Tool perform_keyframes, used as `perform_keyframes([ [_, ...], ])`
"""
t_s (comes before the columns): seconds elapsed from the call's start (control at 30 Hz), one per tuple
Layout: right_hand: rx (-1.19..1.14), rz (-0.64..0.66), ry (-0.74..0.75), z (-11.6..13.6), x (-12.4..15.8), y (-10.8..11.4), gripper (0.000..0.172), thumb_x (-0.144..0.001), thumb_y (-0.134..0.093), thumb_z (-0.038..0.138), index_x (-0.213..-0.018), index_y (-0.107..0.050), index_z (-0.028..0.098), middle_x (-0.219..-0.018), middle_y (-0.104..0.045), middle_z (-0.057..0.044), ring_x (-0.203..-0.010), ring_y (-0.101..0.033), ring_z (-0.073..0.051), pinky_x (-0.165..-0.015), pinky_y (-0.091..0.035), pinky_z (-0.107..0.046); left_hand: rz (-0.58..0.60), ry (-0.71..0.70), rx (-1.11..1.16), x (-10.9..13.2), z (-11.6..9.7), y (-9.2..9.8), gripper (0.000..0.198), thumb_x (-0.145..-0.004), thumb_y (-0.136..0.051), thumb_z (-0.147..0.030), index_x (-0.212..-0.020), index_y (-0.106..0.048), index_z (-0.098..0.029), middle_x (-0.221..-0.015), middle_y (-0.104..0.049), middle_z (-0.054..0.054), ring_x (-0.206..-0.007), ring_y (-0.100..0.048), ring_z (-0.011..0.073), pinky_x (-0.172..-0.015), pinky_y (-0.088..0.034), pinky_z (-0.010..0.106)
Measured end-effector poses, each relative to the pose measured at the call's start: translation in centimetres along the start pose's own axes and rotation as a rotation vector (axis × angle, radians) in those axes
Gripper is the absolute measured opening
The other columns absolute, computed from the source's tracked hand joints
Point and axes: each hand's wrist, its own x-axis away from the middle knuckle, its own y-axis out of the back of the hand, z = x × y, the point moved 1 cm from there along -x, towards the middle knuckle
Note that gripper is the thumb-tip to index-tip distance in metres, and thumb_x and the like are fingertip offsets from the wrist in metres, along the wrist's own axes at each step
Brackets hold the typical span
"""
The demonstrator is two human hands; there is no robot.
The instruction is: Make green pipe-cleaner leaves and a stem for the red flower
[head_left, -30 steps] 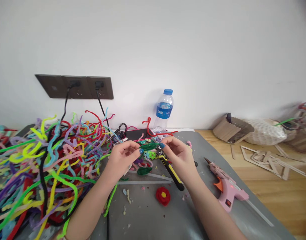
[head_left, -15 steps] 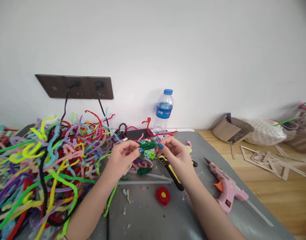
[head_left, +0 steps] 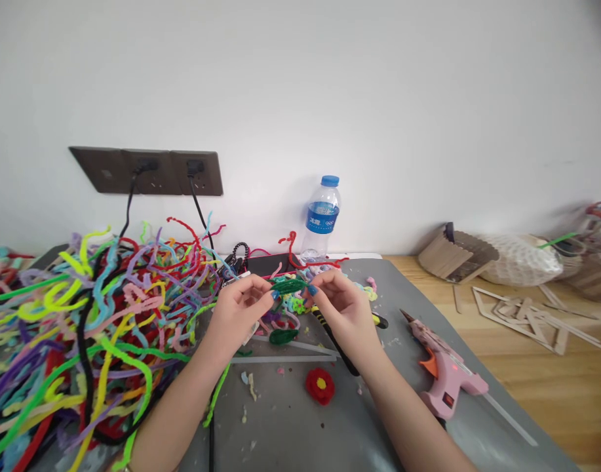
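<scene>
My left hand (head_left: 236, 313) and my right hand (head_left: 343, 308) pinch the two ends of a small dark green pipe-cleaner leaf (head_left: 288, 286) above the grey table (head_left: 300, 419). A second green leaf (head_left: 282, 336) lies on the table just below it. A red pipe-cleaner flower with a yellow centre (head_left: 320, 385) rests nearer me. Black-and-yellow pliers (head_left: 342, 351) lie partly hidden under my right hand.
A big tangle of coloured pipe cleaners (head_left: 78, 328) covers the left of the table. A pink glue gun (head_left: 445, 373) lies at the right, glue sticks (head_left: 280, 358) in the middle. A water bottle (head_left: 321, 219) stands by the wall. Wooden stick pieces (head_left: 521, 314) lie on the floor.
My right hand has shifted slightly left, closing the gap between the hands and shortening the green leaf held between them. The rest is unchanged.
</scene>
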Motion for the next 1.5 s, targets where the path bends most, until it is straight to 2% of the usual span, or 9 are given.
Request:
perform_keyframes([
  [0.2, 0.017, 0.005, 0.006, 0.19, 0.01, -0.05, 0.012, -0.087, -0.067, 0.030, -0.082, -0.060, 0.022, -0.074, -0.060, 0.000, -0.064, -0.061, -0.015, -0.061, -0.050, -0.028, 0.005, -0.018, -0.035, 0.04, -0.07, -0.04, 0.012, -0.067, -0.069, -0.029, -0.067, -0.062, -0.020, -0.065, -0.056, -0.002, -0.060, -0.049, 0.0128, -0.057, -0.040, 0.025],
  [0.47, -0.072, 0.014, -0.056, 0.14, -0.12, 0.04, 0.023, -0.088, -0.069, 0.041, -0.082, -0.060, 0.022, -0.072, -0.061, 0.000, -0.065, -0.061, -0.016, -0.062, -0.050, -0.029, 0.009, -0.025, -0.052, -0.01, 0.02, 0.02, 0.010, -0.068, -0.066, -0.028, -0.068, -0.061, -0.020, -0.064, -0.056, -0.002, -0.059, -0.047, 0.0126, -0.057, -0.037, 0.025],
  [0.8, -0.116, 0.034, -0.068, -0.26, -0.19, 0.11, 0.026, -0.087, -0.071, 0.044, -0.083, -0.063, 0.020, -0.074, -0.063, 0.000, -0.066, -0.062, -0.015, -0.063, -0.051, -0.028, 0.028, 0.000, -0.009, -0.02, -0.01, -0.08, 0.013, -0.068, -0.068, -0.029, -0.068, -0.061, -0.019, -0.064, -0.055, -0.002, -0.060, -0.048, 0.0121, -0.058, -0.038, 0.024],
  [1.23, -0.041, -0.014, -0.053, -0.41, -0.12, 0.12, 0.020, -0.089, -0.068, 0.038, -0.082, -0.062, 0.020, -0.072, -0.062, 0.000, -0.064, -0.062, -0.015, -0.063, -0.050, -0.028, 0.043, 0.036, 0.021, -0.08, 0.37, -0.07, 0.013, -0.067, -0.071, -0.029, -0.071, -0.064, -0.018, -0.066, -0.057, -0.001, -0.061, -0.050, 0.0123, -0.055, -0.040, 0.022],
  [1.5, -0.041, 0.001, -0.043, -0.31, -0.12, 0.07, 0.018, -0.087, -0.069, 0.036, -0.081, -0.063, 0.020, -0.072, -0.063, 0.000, -0.064, -0.064, -0.016, -0.062, -0.052, -0.028, 0.042, 0.024, 0.029, -0.04, 0.41, -0.03, 0.012, -0.068, -0.070, -0.028, -0.071, -0.064, -0.018, -0.065, -0.056, -0.002, -0.059, -0.049, 0.0114, -0.054, -0.040, 0.022],
])
